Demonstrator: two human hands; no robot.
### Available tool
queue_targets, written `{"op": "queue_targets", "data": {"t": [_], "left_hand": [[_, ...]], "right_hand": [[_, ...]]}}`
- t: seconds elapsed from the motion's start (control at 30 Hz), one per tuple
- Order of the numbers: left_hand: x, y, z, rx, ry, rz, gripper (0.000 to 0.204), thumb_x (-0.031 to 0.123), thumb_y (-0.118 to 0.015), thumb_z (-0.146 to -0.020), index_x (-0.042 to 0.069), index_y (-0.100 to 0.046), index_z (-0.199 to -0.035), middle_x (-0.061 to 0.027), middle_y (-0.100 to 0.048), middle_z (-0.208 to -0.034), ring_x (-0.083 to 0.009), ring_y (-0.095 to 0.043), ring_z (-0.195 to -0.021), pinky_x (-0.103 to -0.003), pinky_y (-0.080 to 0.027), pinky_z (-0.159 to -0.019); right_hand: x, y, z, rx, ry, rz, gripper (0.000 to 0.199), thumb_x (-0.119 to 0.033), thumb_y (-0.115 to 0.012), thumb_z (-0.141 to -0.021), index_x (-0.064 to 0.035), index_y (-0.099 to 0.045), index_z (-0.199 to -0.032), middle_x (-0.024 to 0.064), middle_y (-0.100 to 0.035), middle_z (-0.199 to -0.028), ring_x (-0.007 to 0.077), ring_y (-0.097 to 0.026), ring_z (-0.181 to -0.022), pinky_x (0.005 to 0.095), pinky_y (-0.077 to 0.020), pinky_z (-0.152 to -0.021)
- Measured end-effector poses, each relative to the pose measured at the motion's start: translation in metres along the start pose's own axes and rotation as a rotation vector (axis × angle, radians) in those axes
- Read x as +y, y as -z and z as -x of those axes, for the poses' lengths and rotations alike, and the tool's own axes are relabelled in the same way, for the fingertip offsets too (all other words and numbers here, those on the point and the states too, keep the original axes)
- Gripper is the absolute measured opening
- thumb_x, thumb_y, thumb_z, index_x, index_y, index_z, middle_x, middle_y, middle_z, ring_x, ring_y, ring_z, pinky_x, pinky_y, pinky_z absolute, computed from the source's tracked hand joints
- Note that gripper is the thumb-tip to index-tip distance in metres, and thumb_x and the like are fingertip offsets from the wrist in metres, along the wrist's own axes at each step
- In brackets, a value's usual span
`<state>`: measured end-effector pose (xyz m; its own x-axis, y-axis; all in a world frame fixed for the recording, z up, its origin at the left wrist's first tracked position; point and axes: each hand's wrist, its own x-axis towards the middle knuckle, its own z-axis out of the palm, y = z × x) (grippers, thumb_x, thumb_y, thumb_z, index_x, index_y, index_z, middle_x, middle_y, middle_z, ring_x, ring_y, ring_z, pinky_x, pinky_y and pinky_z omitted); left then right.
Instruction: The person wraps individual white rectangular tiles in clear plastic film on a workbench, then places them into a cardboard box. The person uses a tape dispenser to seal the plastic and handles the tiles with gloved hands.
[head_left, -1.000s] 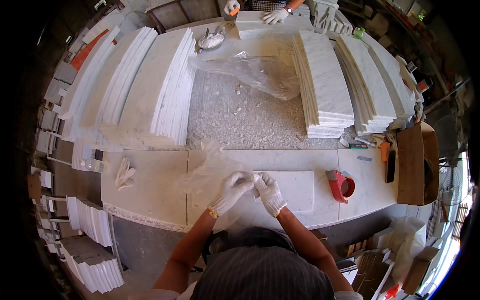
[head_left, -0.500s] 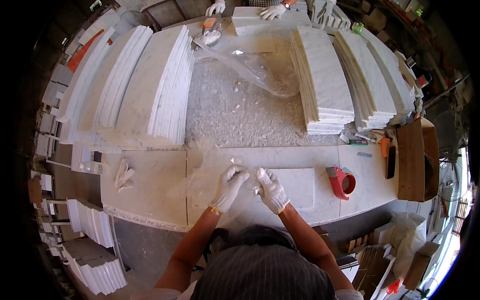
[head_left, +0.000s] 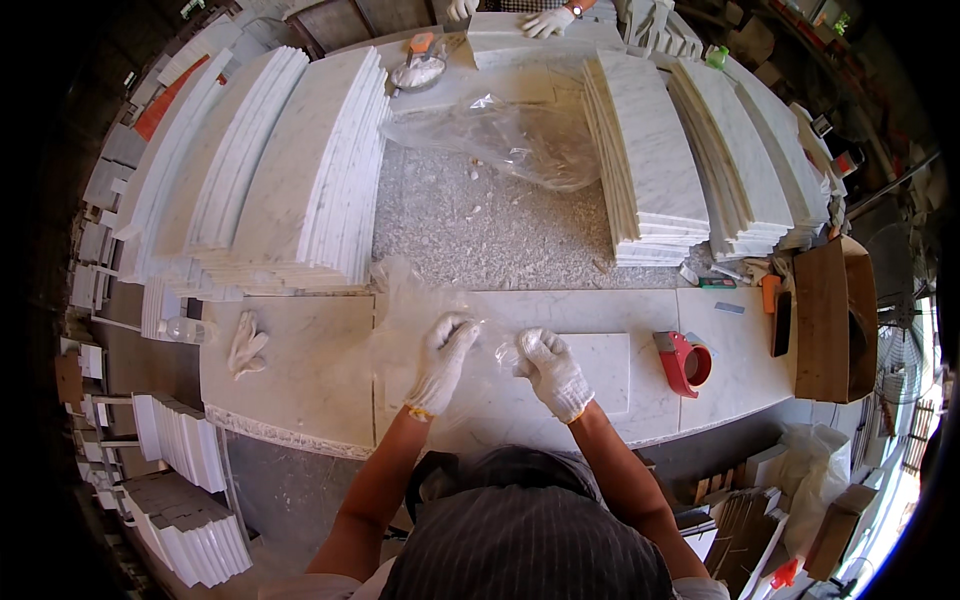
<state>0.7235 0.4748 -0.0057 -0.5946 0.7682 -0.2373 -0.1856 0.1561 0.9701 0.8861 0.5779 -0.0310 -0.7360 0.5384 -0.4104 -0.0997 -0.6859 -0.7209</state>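
Note:
Both my hands wear white knitted work gloves. My left hand (head_left: 446, 362) is closed on a clear plastic bag (head_left: 405, 318), which spreads out to its left and beneath it. My right hand (head_left: 551, 372) pinches the same thin plastic at its other side, a short gap to the right. Under the hands lies a rectangular white marble slab (head_left: 605, 372), flat on the work surface (head_left: 300, 395) and partly covered by the bag and my hands. A red tape dispenser (head_left: 683, 364) stands to the right of the slab.
Stacks of marble slabs rise on the left (head_left: 305, 190) and the right (head_left: 650, 160). More clear plastic (head_left: 540, 145) lies between them. A loose glove (head_left: 246, 345) rests at left, a cardboard box (head_left: 836, 320) at right. A co-worker's gloved hand (head_left: 549, 23) touches a far slab.
My hands have moved apart, spreading the plastic between them. The sheet of plastic at the back has shifted and bunched up. One of the co-worker's hands has moved away from the orange-handled object.

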Motion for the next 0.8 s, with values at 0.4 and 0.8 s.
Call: {"op": "queue_targets", "data": {"t": [0.4, 0.8], "left_hand": [[0.037, 0.023, 0.004, 0.226, 0.072, 0.258, 0.013, 0.017, -0.065, -0.1, 0.006, -0.063, -0.107, 0.0024, -0.063, -0.084, -0.0039, -0.055, -0.072, -0.021, -0.045, -0.059], [0.005, 0.194, -0.003, 0.616, -0.071, 0.8, 0.022, 0.034, -0.061, -0.103, 0.012, -0.061, -0.106, 0.0028, -0.055, -0.078, -0.0116, -0.054, -0.073, -0.026, -0.049, -0.062]], "right_hand": [[-0.008, 0.016, 0.005, 0.218, 0.1, -0.175, 0.036, -0.032, -0.063, -0.102, -0.0075, -0.055, -0.128, 0.0049, -0.064, -0.103, 0.0159, -0.059, -0.083, 0.0361, -0.0549, -0.077], [-0.087, 0.169, 0.063, 0.407, 0.3, 0.061, 0.016, -0.008, -0.05, -0.096, -0.0113, -0.048, -0.08, -0.0029, -0.041, -0.075, 0.0082, -0.041, -0.064, 0.0231, -0.04, -0.054]]}}
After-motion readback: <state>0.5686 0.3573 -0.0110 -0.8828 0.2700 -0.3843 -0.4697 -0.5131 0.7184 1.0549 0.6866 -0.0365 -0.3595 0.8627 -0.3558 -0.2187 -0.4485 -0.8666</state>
